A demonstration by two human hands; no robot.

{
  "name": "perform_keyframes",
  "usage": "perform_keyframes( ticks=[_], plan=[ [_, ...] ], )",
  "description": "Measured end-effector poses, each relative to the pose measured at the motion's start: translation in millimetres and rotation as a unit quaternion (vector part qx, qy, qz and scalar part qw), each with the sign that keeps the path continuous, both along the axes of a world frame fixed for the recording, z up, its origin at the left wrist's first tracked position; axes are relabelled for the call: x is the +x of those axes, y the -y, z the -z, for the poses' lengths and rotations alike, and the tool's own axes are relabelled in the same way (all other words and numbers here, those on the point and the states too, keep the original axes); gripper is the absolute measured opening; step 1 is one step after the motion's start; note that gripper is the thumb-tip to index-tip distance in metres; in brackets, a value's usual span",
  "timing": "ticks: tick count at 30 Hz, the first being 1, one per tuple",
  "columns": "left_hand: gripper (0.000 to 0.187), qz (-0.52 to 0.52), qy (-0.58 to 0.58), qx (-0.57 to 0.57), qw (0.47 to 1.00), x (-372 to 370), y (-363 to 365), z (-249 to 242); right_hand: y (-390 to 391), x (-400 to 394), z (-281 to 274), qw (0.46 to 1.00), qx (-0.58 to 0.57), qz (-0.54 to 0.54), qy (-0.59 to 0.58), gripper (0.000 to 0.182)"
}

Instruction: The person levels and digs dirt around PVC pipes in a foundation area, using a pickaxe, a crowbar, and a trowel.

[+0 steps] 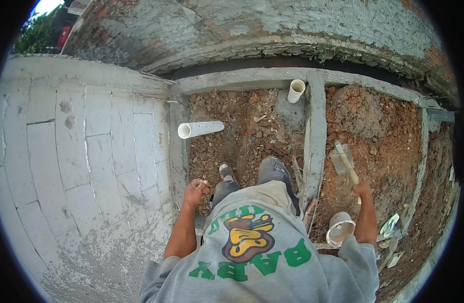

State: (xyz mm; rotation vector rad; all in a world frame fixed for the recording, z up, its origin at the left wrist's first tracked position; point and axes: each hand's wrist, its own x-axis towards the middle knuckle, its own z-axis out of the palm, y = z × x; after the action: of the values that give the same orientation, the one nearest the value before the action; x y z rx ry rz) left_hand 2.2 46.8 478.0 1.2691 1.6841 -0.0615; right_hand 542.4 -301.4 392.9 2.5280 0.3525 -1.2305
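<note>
Blockwork [80, 151] fills the whole left side, grey and rough, its joints already struck and a white pipe [200, 129] poking out of its face over the red earth. Beyond it a low concrete beam [315, 131] runs away from the person and splits the ground into two bays of rubble and soil [388, 146]; a second, shorter pipe [295, 91] stands up by the far end of the beam. By my reckoning the wall and beams are built and the pipes are set, while the bays are unfilled and uneven, so most of the ground work looks left to do.

Nearer, the person stands in the left bay in a grey shirt [257, 257] with green lettering. The right hand [363, 191] reaches over the beam and is closed round the handle of a trowel [343, 159], whose flat blade, caked grey with mortar, lies low over the soil of the right bay. Just below that arm sits a small pale bucket [339, 228], tilted, its mouth toward us. The left hand [195, 191] hangs close to the wall, fingers curled in loosely; I cannot tell if it holds anything.
</note>
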Motion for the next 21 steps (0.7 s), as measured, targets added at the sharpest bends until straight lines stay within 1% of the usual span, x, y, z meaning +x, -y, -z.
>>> perform_keyframes(
  ticks=[1,3,4,6,7,8,9,10,12,13,14,15,16,17,18,19,21],
  plan=[
    [0.026,0.004,-0.002,0.005,1.0,-6.5,-7.4,1.9,10.4,11.0,10.7,1.0,0.005,0.004,-0.002,0.047],
    [0.027,0.049,0.002,0.071,0.996,-18.8,-24.1,13.1,18.2,21.5,20.3,0.999,-0.017,0.033,-0.023,0.051],
    [0.027,0.054,0.003,0.074,0.996,-15.5,-31.4,8.1,9.3,19.1,9.9,0.999,-0.015,0.038,-0.023,0.051],
    [0.029,0.055,-0.011,0.054,0.997,-11.6,-39.7,-4.2,-3.9,15.4,-11.9,0.997,-0.051,0.039,0.049,0.052],
    [0.029,0.065,-0.01,0.051,0.997,-9.4,-43.1,-7.8,-5.4,13.4,-13.0,0.996,-0.042,0.041,0.067,0.054],
    [0.029,0.086,-0.039,0.038,0.995,-7.1,-47.8,-10.2,-5.8,10.5,-14.8,0.995,-0.034,0.044,0.086,0.056],
    [0.03,0.107,-0.067,0.027,0.992,-6.8,-55.2,-8.2,-15.0,0.8,-27.3,0.991,-0.021,0.044,0.125,0.056],
    [0.03,0.12,-0.062,0.028,0.99,-13.0,-64.3,2.6,-28.3,-12.7,-42.3,0.985,-0.008,0.044,0.165,0.056],
    [0.028,0.146,-0.042,0.028,0.988,-35.0,-84.6,30.0,-37.2,-42.5,-52.7,0.951,0.071,-0.029,0.3,0.054],
    [0.028,0.157,-0.041,0.023,0.986,-45.6,-97.1,44.3,-35.7,-56.7,-48.1,0.952,0.063,-0.019,0.3,0.054],
    [0.027,0.182,-0.027,0.042,0.982,-54.0,-112.8,61.8,-34.1,-69.2,-42.2,0.922,0.138,-0.038,0.36,0.053],
    [0.026,0.209,-0.009,0.061,0.976,-58.5,-130.7,79.4,-34.8,-82.9,-37.7,0.881,0.208,-0.057,0.42,0.052],
    [0.026,0.225,-0.002,0.056,0.973,-62.8,-150.5,96.3,-46.7,-102.5,-38.8,0.88,0.223,-0.007,0.42,0.05],
    [0.025,0.213,0.052,0.036,0.975,-66.6,-171.6,112.8,-46.0,-127.3,-32.1,0.878,0.21,0.001,0.429,0.05],
    [0.024,0.192,0.107,0.013,0.976,-71.8,-187.2,127.3,-46.6,-152.2,-19.3,0.879,0.223,0.084,0.413,0.05],
    [0.024,0.188,0.121,0.007,0.975,-79.4,-197.3,139.1,-49.1,-172.9,-6.0,0.873,0.241,0.158,0.394,0.05],
    [0.03,0.144,0.166,0.085,0.972,-96.5,-223.5,151.3,-28.1,-218.2,41.2,0.875,0.256,0.277,0.303,0.054]
  ],
)
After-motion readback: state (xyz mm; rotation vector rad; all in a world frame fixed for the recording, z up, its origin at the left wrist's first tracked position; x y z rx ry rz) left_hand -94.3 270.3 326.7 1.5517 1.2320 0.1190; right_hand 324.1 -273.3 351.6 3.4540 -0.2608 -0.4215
